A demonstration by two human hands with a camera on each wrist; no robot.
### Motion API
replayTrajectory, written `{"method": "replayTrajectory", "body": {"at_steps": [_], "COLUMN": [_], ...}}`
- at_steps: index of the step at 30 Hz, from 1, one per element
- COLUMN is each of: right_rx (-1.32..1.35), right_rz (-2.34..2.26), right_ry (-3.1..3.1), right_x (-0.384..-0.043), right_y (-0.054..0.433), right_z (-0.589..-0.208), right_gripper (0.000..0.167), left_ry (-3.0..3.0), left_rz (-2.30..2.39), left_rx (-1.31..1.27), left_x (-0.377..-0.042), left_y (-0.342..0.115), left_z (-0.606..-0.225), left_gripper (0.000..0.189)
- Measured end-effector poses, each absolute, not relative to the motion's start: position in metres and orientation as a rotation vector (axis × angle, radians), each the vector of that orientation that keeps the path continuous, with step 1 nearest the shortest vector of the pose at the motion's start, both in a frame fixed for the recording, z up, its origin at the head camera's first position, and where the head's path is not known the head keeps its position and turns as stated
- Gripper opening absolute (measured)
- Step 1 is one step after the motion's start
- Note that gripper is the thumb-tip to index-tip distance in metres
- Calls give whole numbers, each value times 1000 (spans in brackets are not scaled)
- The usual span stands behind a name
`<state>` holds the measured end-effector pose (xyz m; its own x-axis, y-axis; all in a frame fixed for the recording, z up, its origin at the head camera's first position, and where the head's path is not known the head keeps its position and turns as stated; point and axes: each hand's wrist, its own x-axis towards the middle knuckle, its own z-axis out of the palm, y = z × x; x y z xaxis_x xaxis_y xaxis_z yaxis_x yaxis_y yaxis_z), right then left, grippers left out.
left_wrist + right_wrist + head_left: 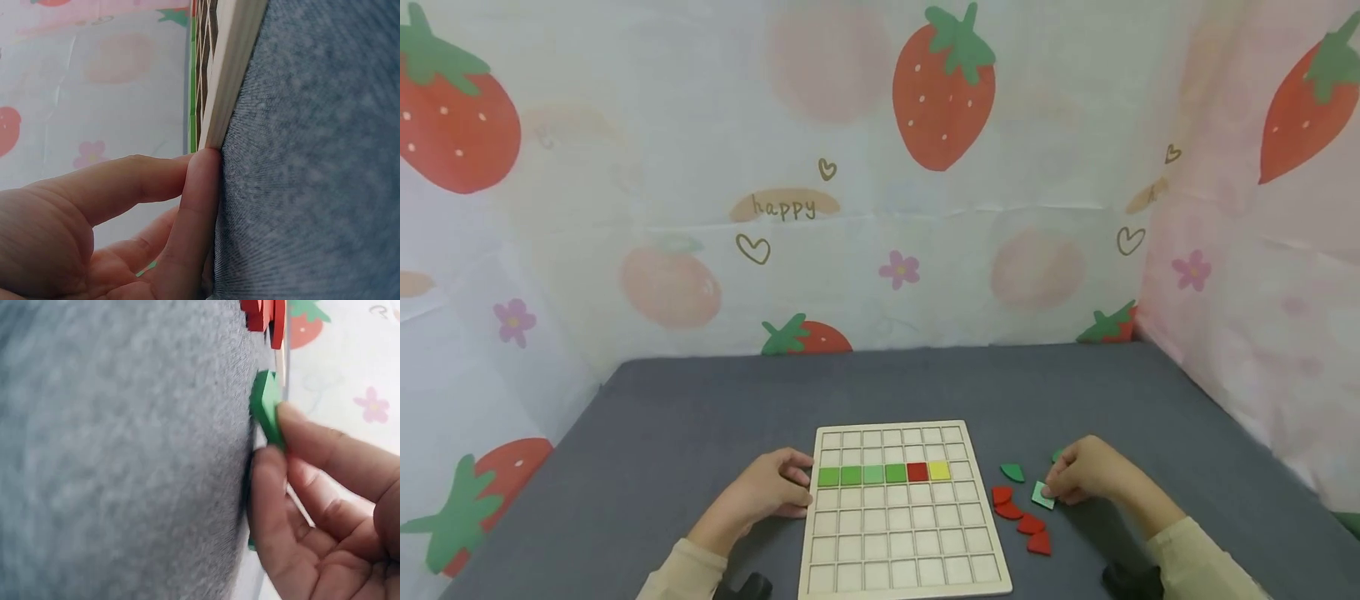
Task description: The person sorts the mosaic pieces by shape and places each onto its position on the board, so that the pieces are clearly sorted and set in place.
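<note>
A pale wooden grid board (pixel 865 547) lies on the grey tabletop, with a row of several green tiles (pixel 851 476), a red tile (pixel 917 472) and a yellow tile (pixel 939 471) in its cells. Against the board's left edge rest the fingertips of my left hand (pixel 772 487), thumb and forefinger spread along it; the left wrist view shows them touching the board's side (pixel 232 75). To the right of the board, my right hand (pixel 1090 471) pinches a green square tile (pixel 267 403) between thumb and forefinger, tilted and close to the cloth.
Red quarter-round pieces (pixel 1032 524) lie loose between the board and my right hand. Above them is a green quarter-round piece (pixel 1012 472), and another green piece (pixel 1057 456) is partly hidden behind that hand. A strawberry-print curtain (pixel 850 183) encloses the table.
</note>
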<state>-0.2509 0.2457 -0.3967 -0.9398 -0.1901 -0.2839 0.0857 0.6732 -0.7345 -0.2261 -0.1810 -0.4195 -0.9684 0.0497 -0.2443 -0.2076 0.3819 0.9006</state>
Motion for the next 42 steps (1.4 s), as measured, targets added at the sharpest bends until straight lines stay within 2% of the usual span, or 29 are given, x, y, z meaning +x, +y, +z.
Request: {"method": "replayTrajectory", "body": {"at_steps": [12,26,42], "right_rx": [-89,-71,-16], "right_rz": [-1260,-1399,-1421], "right_ry": [2379,2371,2319], "right_x": [-253,-261,-276], "right_y": [247,211,177], "right_z": [-394,-386,-394], "right_gripper": [23,24,20], "left_ry": [2405,2380,2402], "left_rz": [1616,1632,1625], "left_rx": [-126,-57,-114], "left_x": [-228,-228,-229], "left_y": [-180,-182,-180], "left_z": [-420,-422,-422], "left_gripper": [54,55,53]}}
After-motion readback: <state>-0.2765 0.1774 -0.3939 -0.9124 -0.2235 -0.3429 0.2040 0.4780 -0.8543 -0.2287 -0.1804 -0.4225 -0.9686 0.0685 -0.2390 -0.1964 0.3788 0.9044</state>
